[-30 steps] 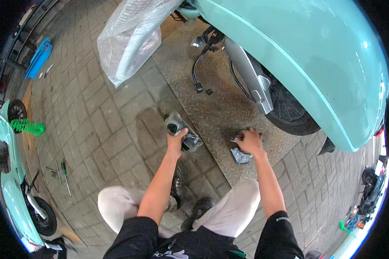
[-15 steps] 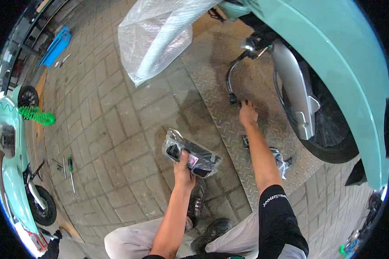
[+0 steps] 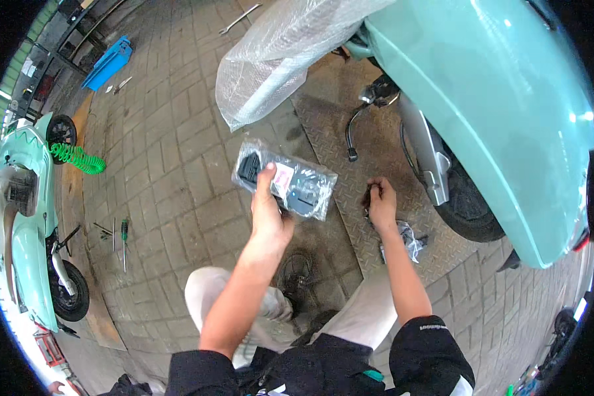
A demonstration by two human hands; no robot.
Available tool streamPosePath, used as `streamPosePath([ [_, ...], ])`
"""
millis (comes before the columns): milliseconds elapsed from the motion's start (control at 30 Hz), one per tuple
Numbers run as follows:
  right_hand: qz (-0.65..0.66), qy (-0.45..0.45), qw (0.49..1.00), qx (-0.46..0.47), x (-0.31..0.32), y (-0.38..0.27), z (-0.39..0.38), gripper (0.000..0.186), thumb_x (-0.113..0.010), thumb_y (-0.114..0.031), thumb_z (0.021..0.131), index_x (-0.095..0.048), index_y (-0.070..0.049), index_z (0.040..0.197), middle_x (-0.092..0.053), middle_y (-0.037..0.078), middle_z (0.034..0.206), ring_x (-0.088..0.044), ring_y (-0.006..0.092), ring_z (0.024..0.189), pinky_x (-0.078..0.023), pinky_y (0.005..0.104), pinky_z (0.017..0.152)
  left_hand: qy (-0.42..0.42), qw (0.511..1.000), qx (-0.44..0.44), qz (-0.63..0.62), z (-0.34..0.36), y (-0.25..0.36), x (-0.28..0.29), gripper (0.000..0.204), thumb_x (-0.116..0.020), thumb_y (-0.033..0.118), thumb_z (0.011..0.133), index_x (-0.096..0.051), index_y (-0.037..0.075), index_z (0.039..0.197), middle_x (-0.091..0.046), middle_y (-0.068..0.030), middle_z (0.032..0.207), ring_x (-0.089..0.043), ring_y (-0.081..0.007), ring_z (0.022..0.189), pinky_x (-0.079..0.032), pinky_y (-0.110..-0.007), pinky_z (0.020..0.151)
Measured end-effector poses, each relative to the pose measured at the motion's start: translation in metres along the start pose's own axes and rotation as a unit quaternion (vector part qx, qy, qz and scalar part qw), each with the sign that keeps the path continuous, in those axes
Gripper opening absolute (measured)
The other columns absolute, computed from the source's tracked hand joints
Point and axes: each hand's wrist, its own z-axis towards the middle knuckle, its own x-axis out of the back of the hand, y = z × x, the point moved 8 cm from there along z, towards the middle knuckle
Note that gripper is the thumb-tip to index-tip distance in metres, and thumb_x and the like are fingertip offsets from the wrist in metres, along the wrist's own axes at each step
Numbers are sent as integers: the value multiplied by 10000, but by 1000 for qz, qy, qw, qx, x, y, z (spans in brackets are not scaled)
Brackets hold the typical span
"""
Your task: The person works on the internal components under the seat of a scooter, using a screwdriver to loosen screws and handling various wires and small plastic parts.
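My left hand (image 3: 270,210) grips a clear plastic bag of black parts (image 3: 301,191) with a white and pink label, thumb on top. It is held up over the brick paving. To the right, my right hand (image 3: 381,201) is low over the metal tread plate (image 3: 340,132), its fingers pinched together. Something small and dark shows at the fingertips, too hidden to name. A crumpled clear plastic bag (image 3: 409,243) lies on the plate just behind this hand. Ahead of it, a black cable (image 3: 351,135) ending in a connector hangs from the mint-green scooter (image 3: 468,125).
Bubble wrap (image 3: 264,72) covers the scooter's far end. Its wheel (image 3: 468,214) stands at the right. On the left are another mint scooter (image 3: 30,231), a green coiled hose (image 3: 79,158) and a green-handled screwdriver (image 3: 124,241). A blue crate (image 3: 109,63) and a wrench (image 3: 239,18) lie farther off.
My left hand has lifted the bag of parts up and forward. My right hand has drawn back from beside the cable connector, its fingers now pinched. The view has tilted and shifted.
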Motion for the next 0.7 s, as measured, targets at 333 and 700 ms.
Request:
streamPosePath([
  [333, 27, -126, 991, 46, -14, -80, -89, 192, -426, -90, 828, -556, 40, 879, -601, 135, 822, -546, 189, 758, -435, 303, 699, -98, 991, -12, 90, -10, -13, -39, 332, -640, 192, 815, -502, 56, 1085, -578, -47, 959, -571, -176, 880, -468, -340, 800],
  [700, -95, 127, 976, 151, -11, -88, -131, 394, -729, -227, 703, -540, -67, 1009, -510, 170, 980, -556, 337, 884, -474, 407, 701, -130, 937, -78, 315, -13, -42, -28, 403, -689, 126, 781, -485, 51, 1121, -547, -40, 981, -545, -152, 881, -449, -314, 777],
])
